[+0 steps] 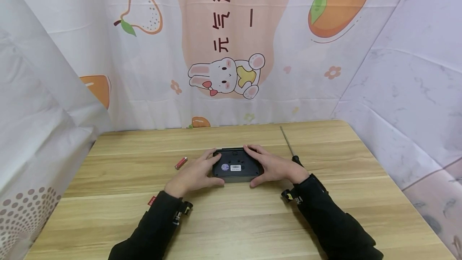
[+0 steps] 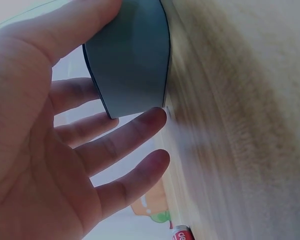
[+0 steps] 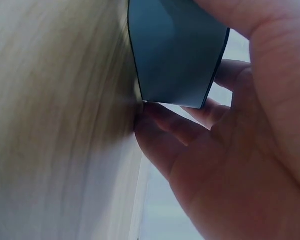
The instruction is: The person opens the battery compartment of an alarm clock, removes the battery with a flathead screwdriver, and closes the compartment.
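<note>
A black box-shaped device (image 1: 236, 163) lies on the wooden table, its flat face up, with a round purple sticker and a white barcode label on it. My left hand (image 1: 196, 173) grips its left end, thumb along the near side and a finger over the top edge. On the opposite end, my right hand (image 1: 276, 167) holds it in much the same way. Both wrist views show the smooth grey side of the device (image 2: 130, 60) between thumb and fingers. Some fingertips of the right hand (image 3: 230, 135) reach down to the tabletop.
A red and silver battery (image 1: 181, 163) lies left of the left hand. Behind the right hand is a screwdriver (image 1: 288, 141), its shaft pointing away and its handle partly hidden by the wrist. A printed curtain (image 1: 151, 71) hangs along the table's back edge.
</note>
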Motion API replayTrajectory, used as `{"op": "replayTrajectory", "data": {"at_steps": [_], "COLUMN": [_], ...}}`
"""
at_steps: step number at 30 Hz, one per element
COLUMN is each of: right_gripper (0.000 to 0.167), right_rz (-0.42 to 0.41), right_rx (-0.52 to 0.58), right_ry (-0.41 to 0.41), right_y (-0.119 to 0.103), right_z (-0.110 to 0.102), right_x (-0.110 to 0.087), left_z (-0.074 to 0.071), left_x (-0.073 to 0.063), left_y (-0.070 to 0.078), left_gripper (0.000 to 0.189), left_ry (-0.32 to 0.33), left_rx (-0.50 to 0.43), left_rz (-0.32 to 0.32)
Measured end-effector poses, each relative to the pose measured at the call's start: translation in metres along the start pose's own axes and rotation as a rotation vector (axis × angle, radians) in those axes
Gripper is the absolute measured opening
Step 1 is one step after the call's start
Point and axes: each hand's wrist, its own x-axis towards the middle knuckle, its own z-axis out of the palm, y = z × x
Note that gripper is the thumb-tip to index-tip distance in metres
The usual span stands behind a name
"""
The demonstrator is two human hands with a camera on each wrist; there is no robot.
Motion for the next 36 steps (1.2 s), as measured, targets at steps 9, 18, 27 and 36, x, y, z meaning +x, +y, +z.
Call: {"op": "replayTrajectory", "data": {"at_steps": [9, 18, 27, 36], "right_gripper": [0.118, 0.116, 0.116, 0.122], "right_rz": [-0.046, -0.073, -0.055, -0.081], "right_rx": [-0.001, -0.021, 0.001, 0.009], "right_ry": [-0.005, -0.024, -0.037, -0.035], "right_y": [0.0011, 0.0018, -0.0017, -0.0004], "right_z": [-0.0011, -0.0002, -0.0004, -0.0004], "right_x": [-0.0009, -0.0011, -0.0014, -0.0017], "left_z": [-0.0029, -0.0066, -0.0087, -0.0078], "left_x": [-0.0011, -0.003, -0.0046, -0.0043], "left_y": [0.0004, -0.0031, -0.0057, -0.0077], "left_gripper": [0.087, 0.086, 0.087, 0.094], "left_ry": [-0.006, -0.027, -0.033, -0.017], "left_rx": [0.01, -0.013, -0.023, -0.058], "left_rz": [0.01, 0.007, 0.022, 0.066]}}
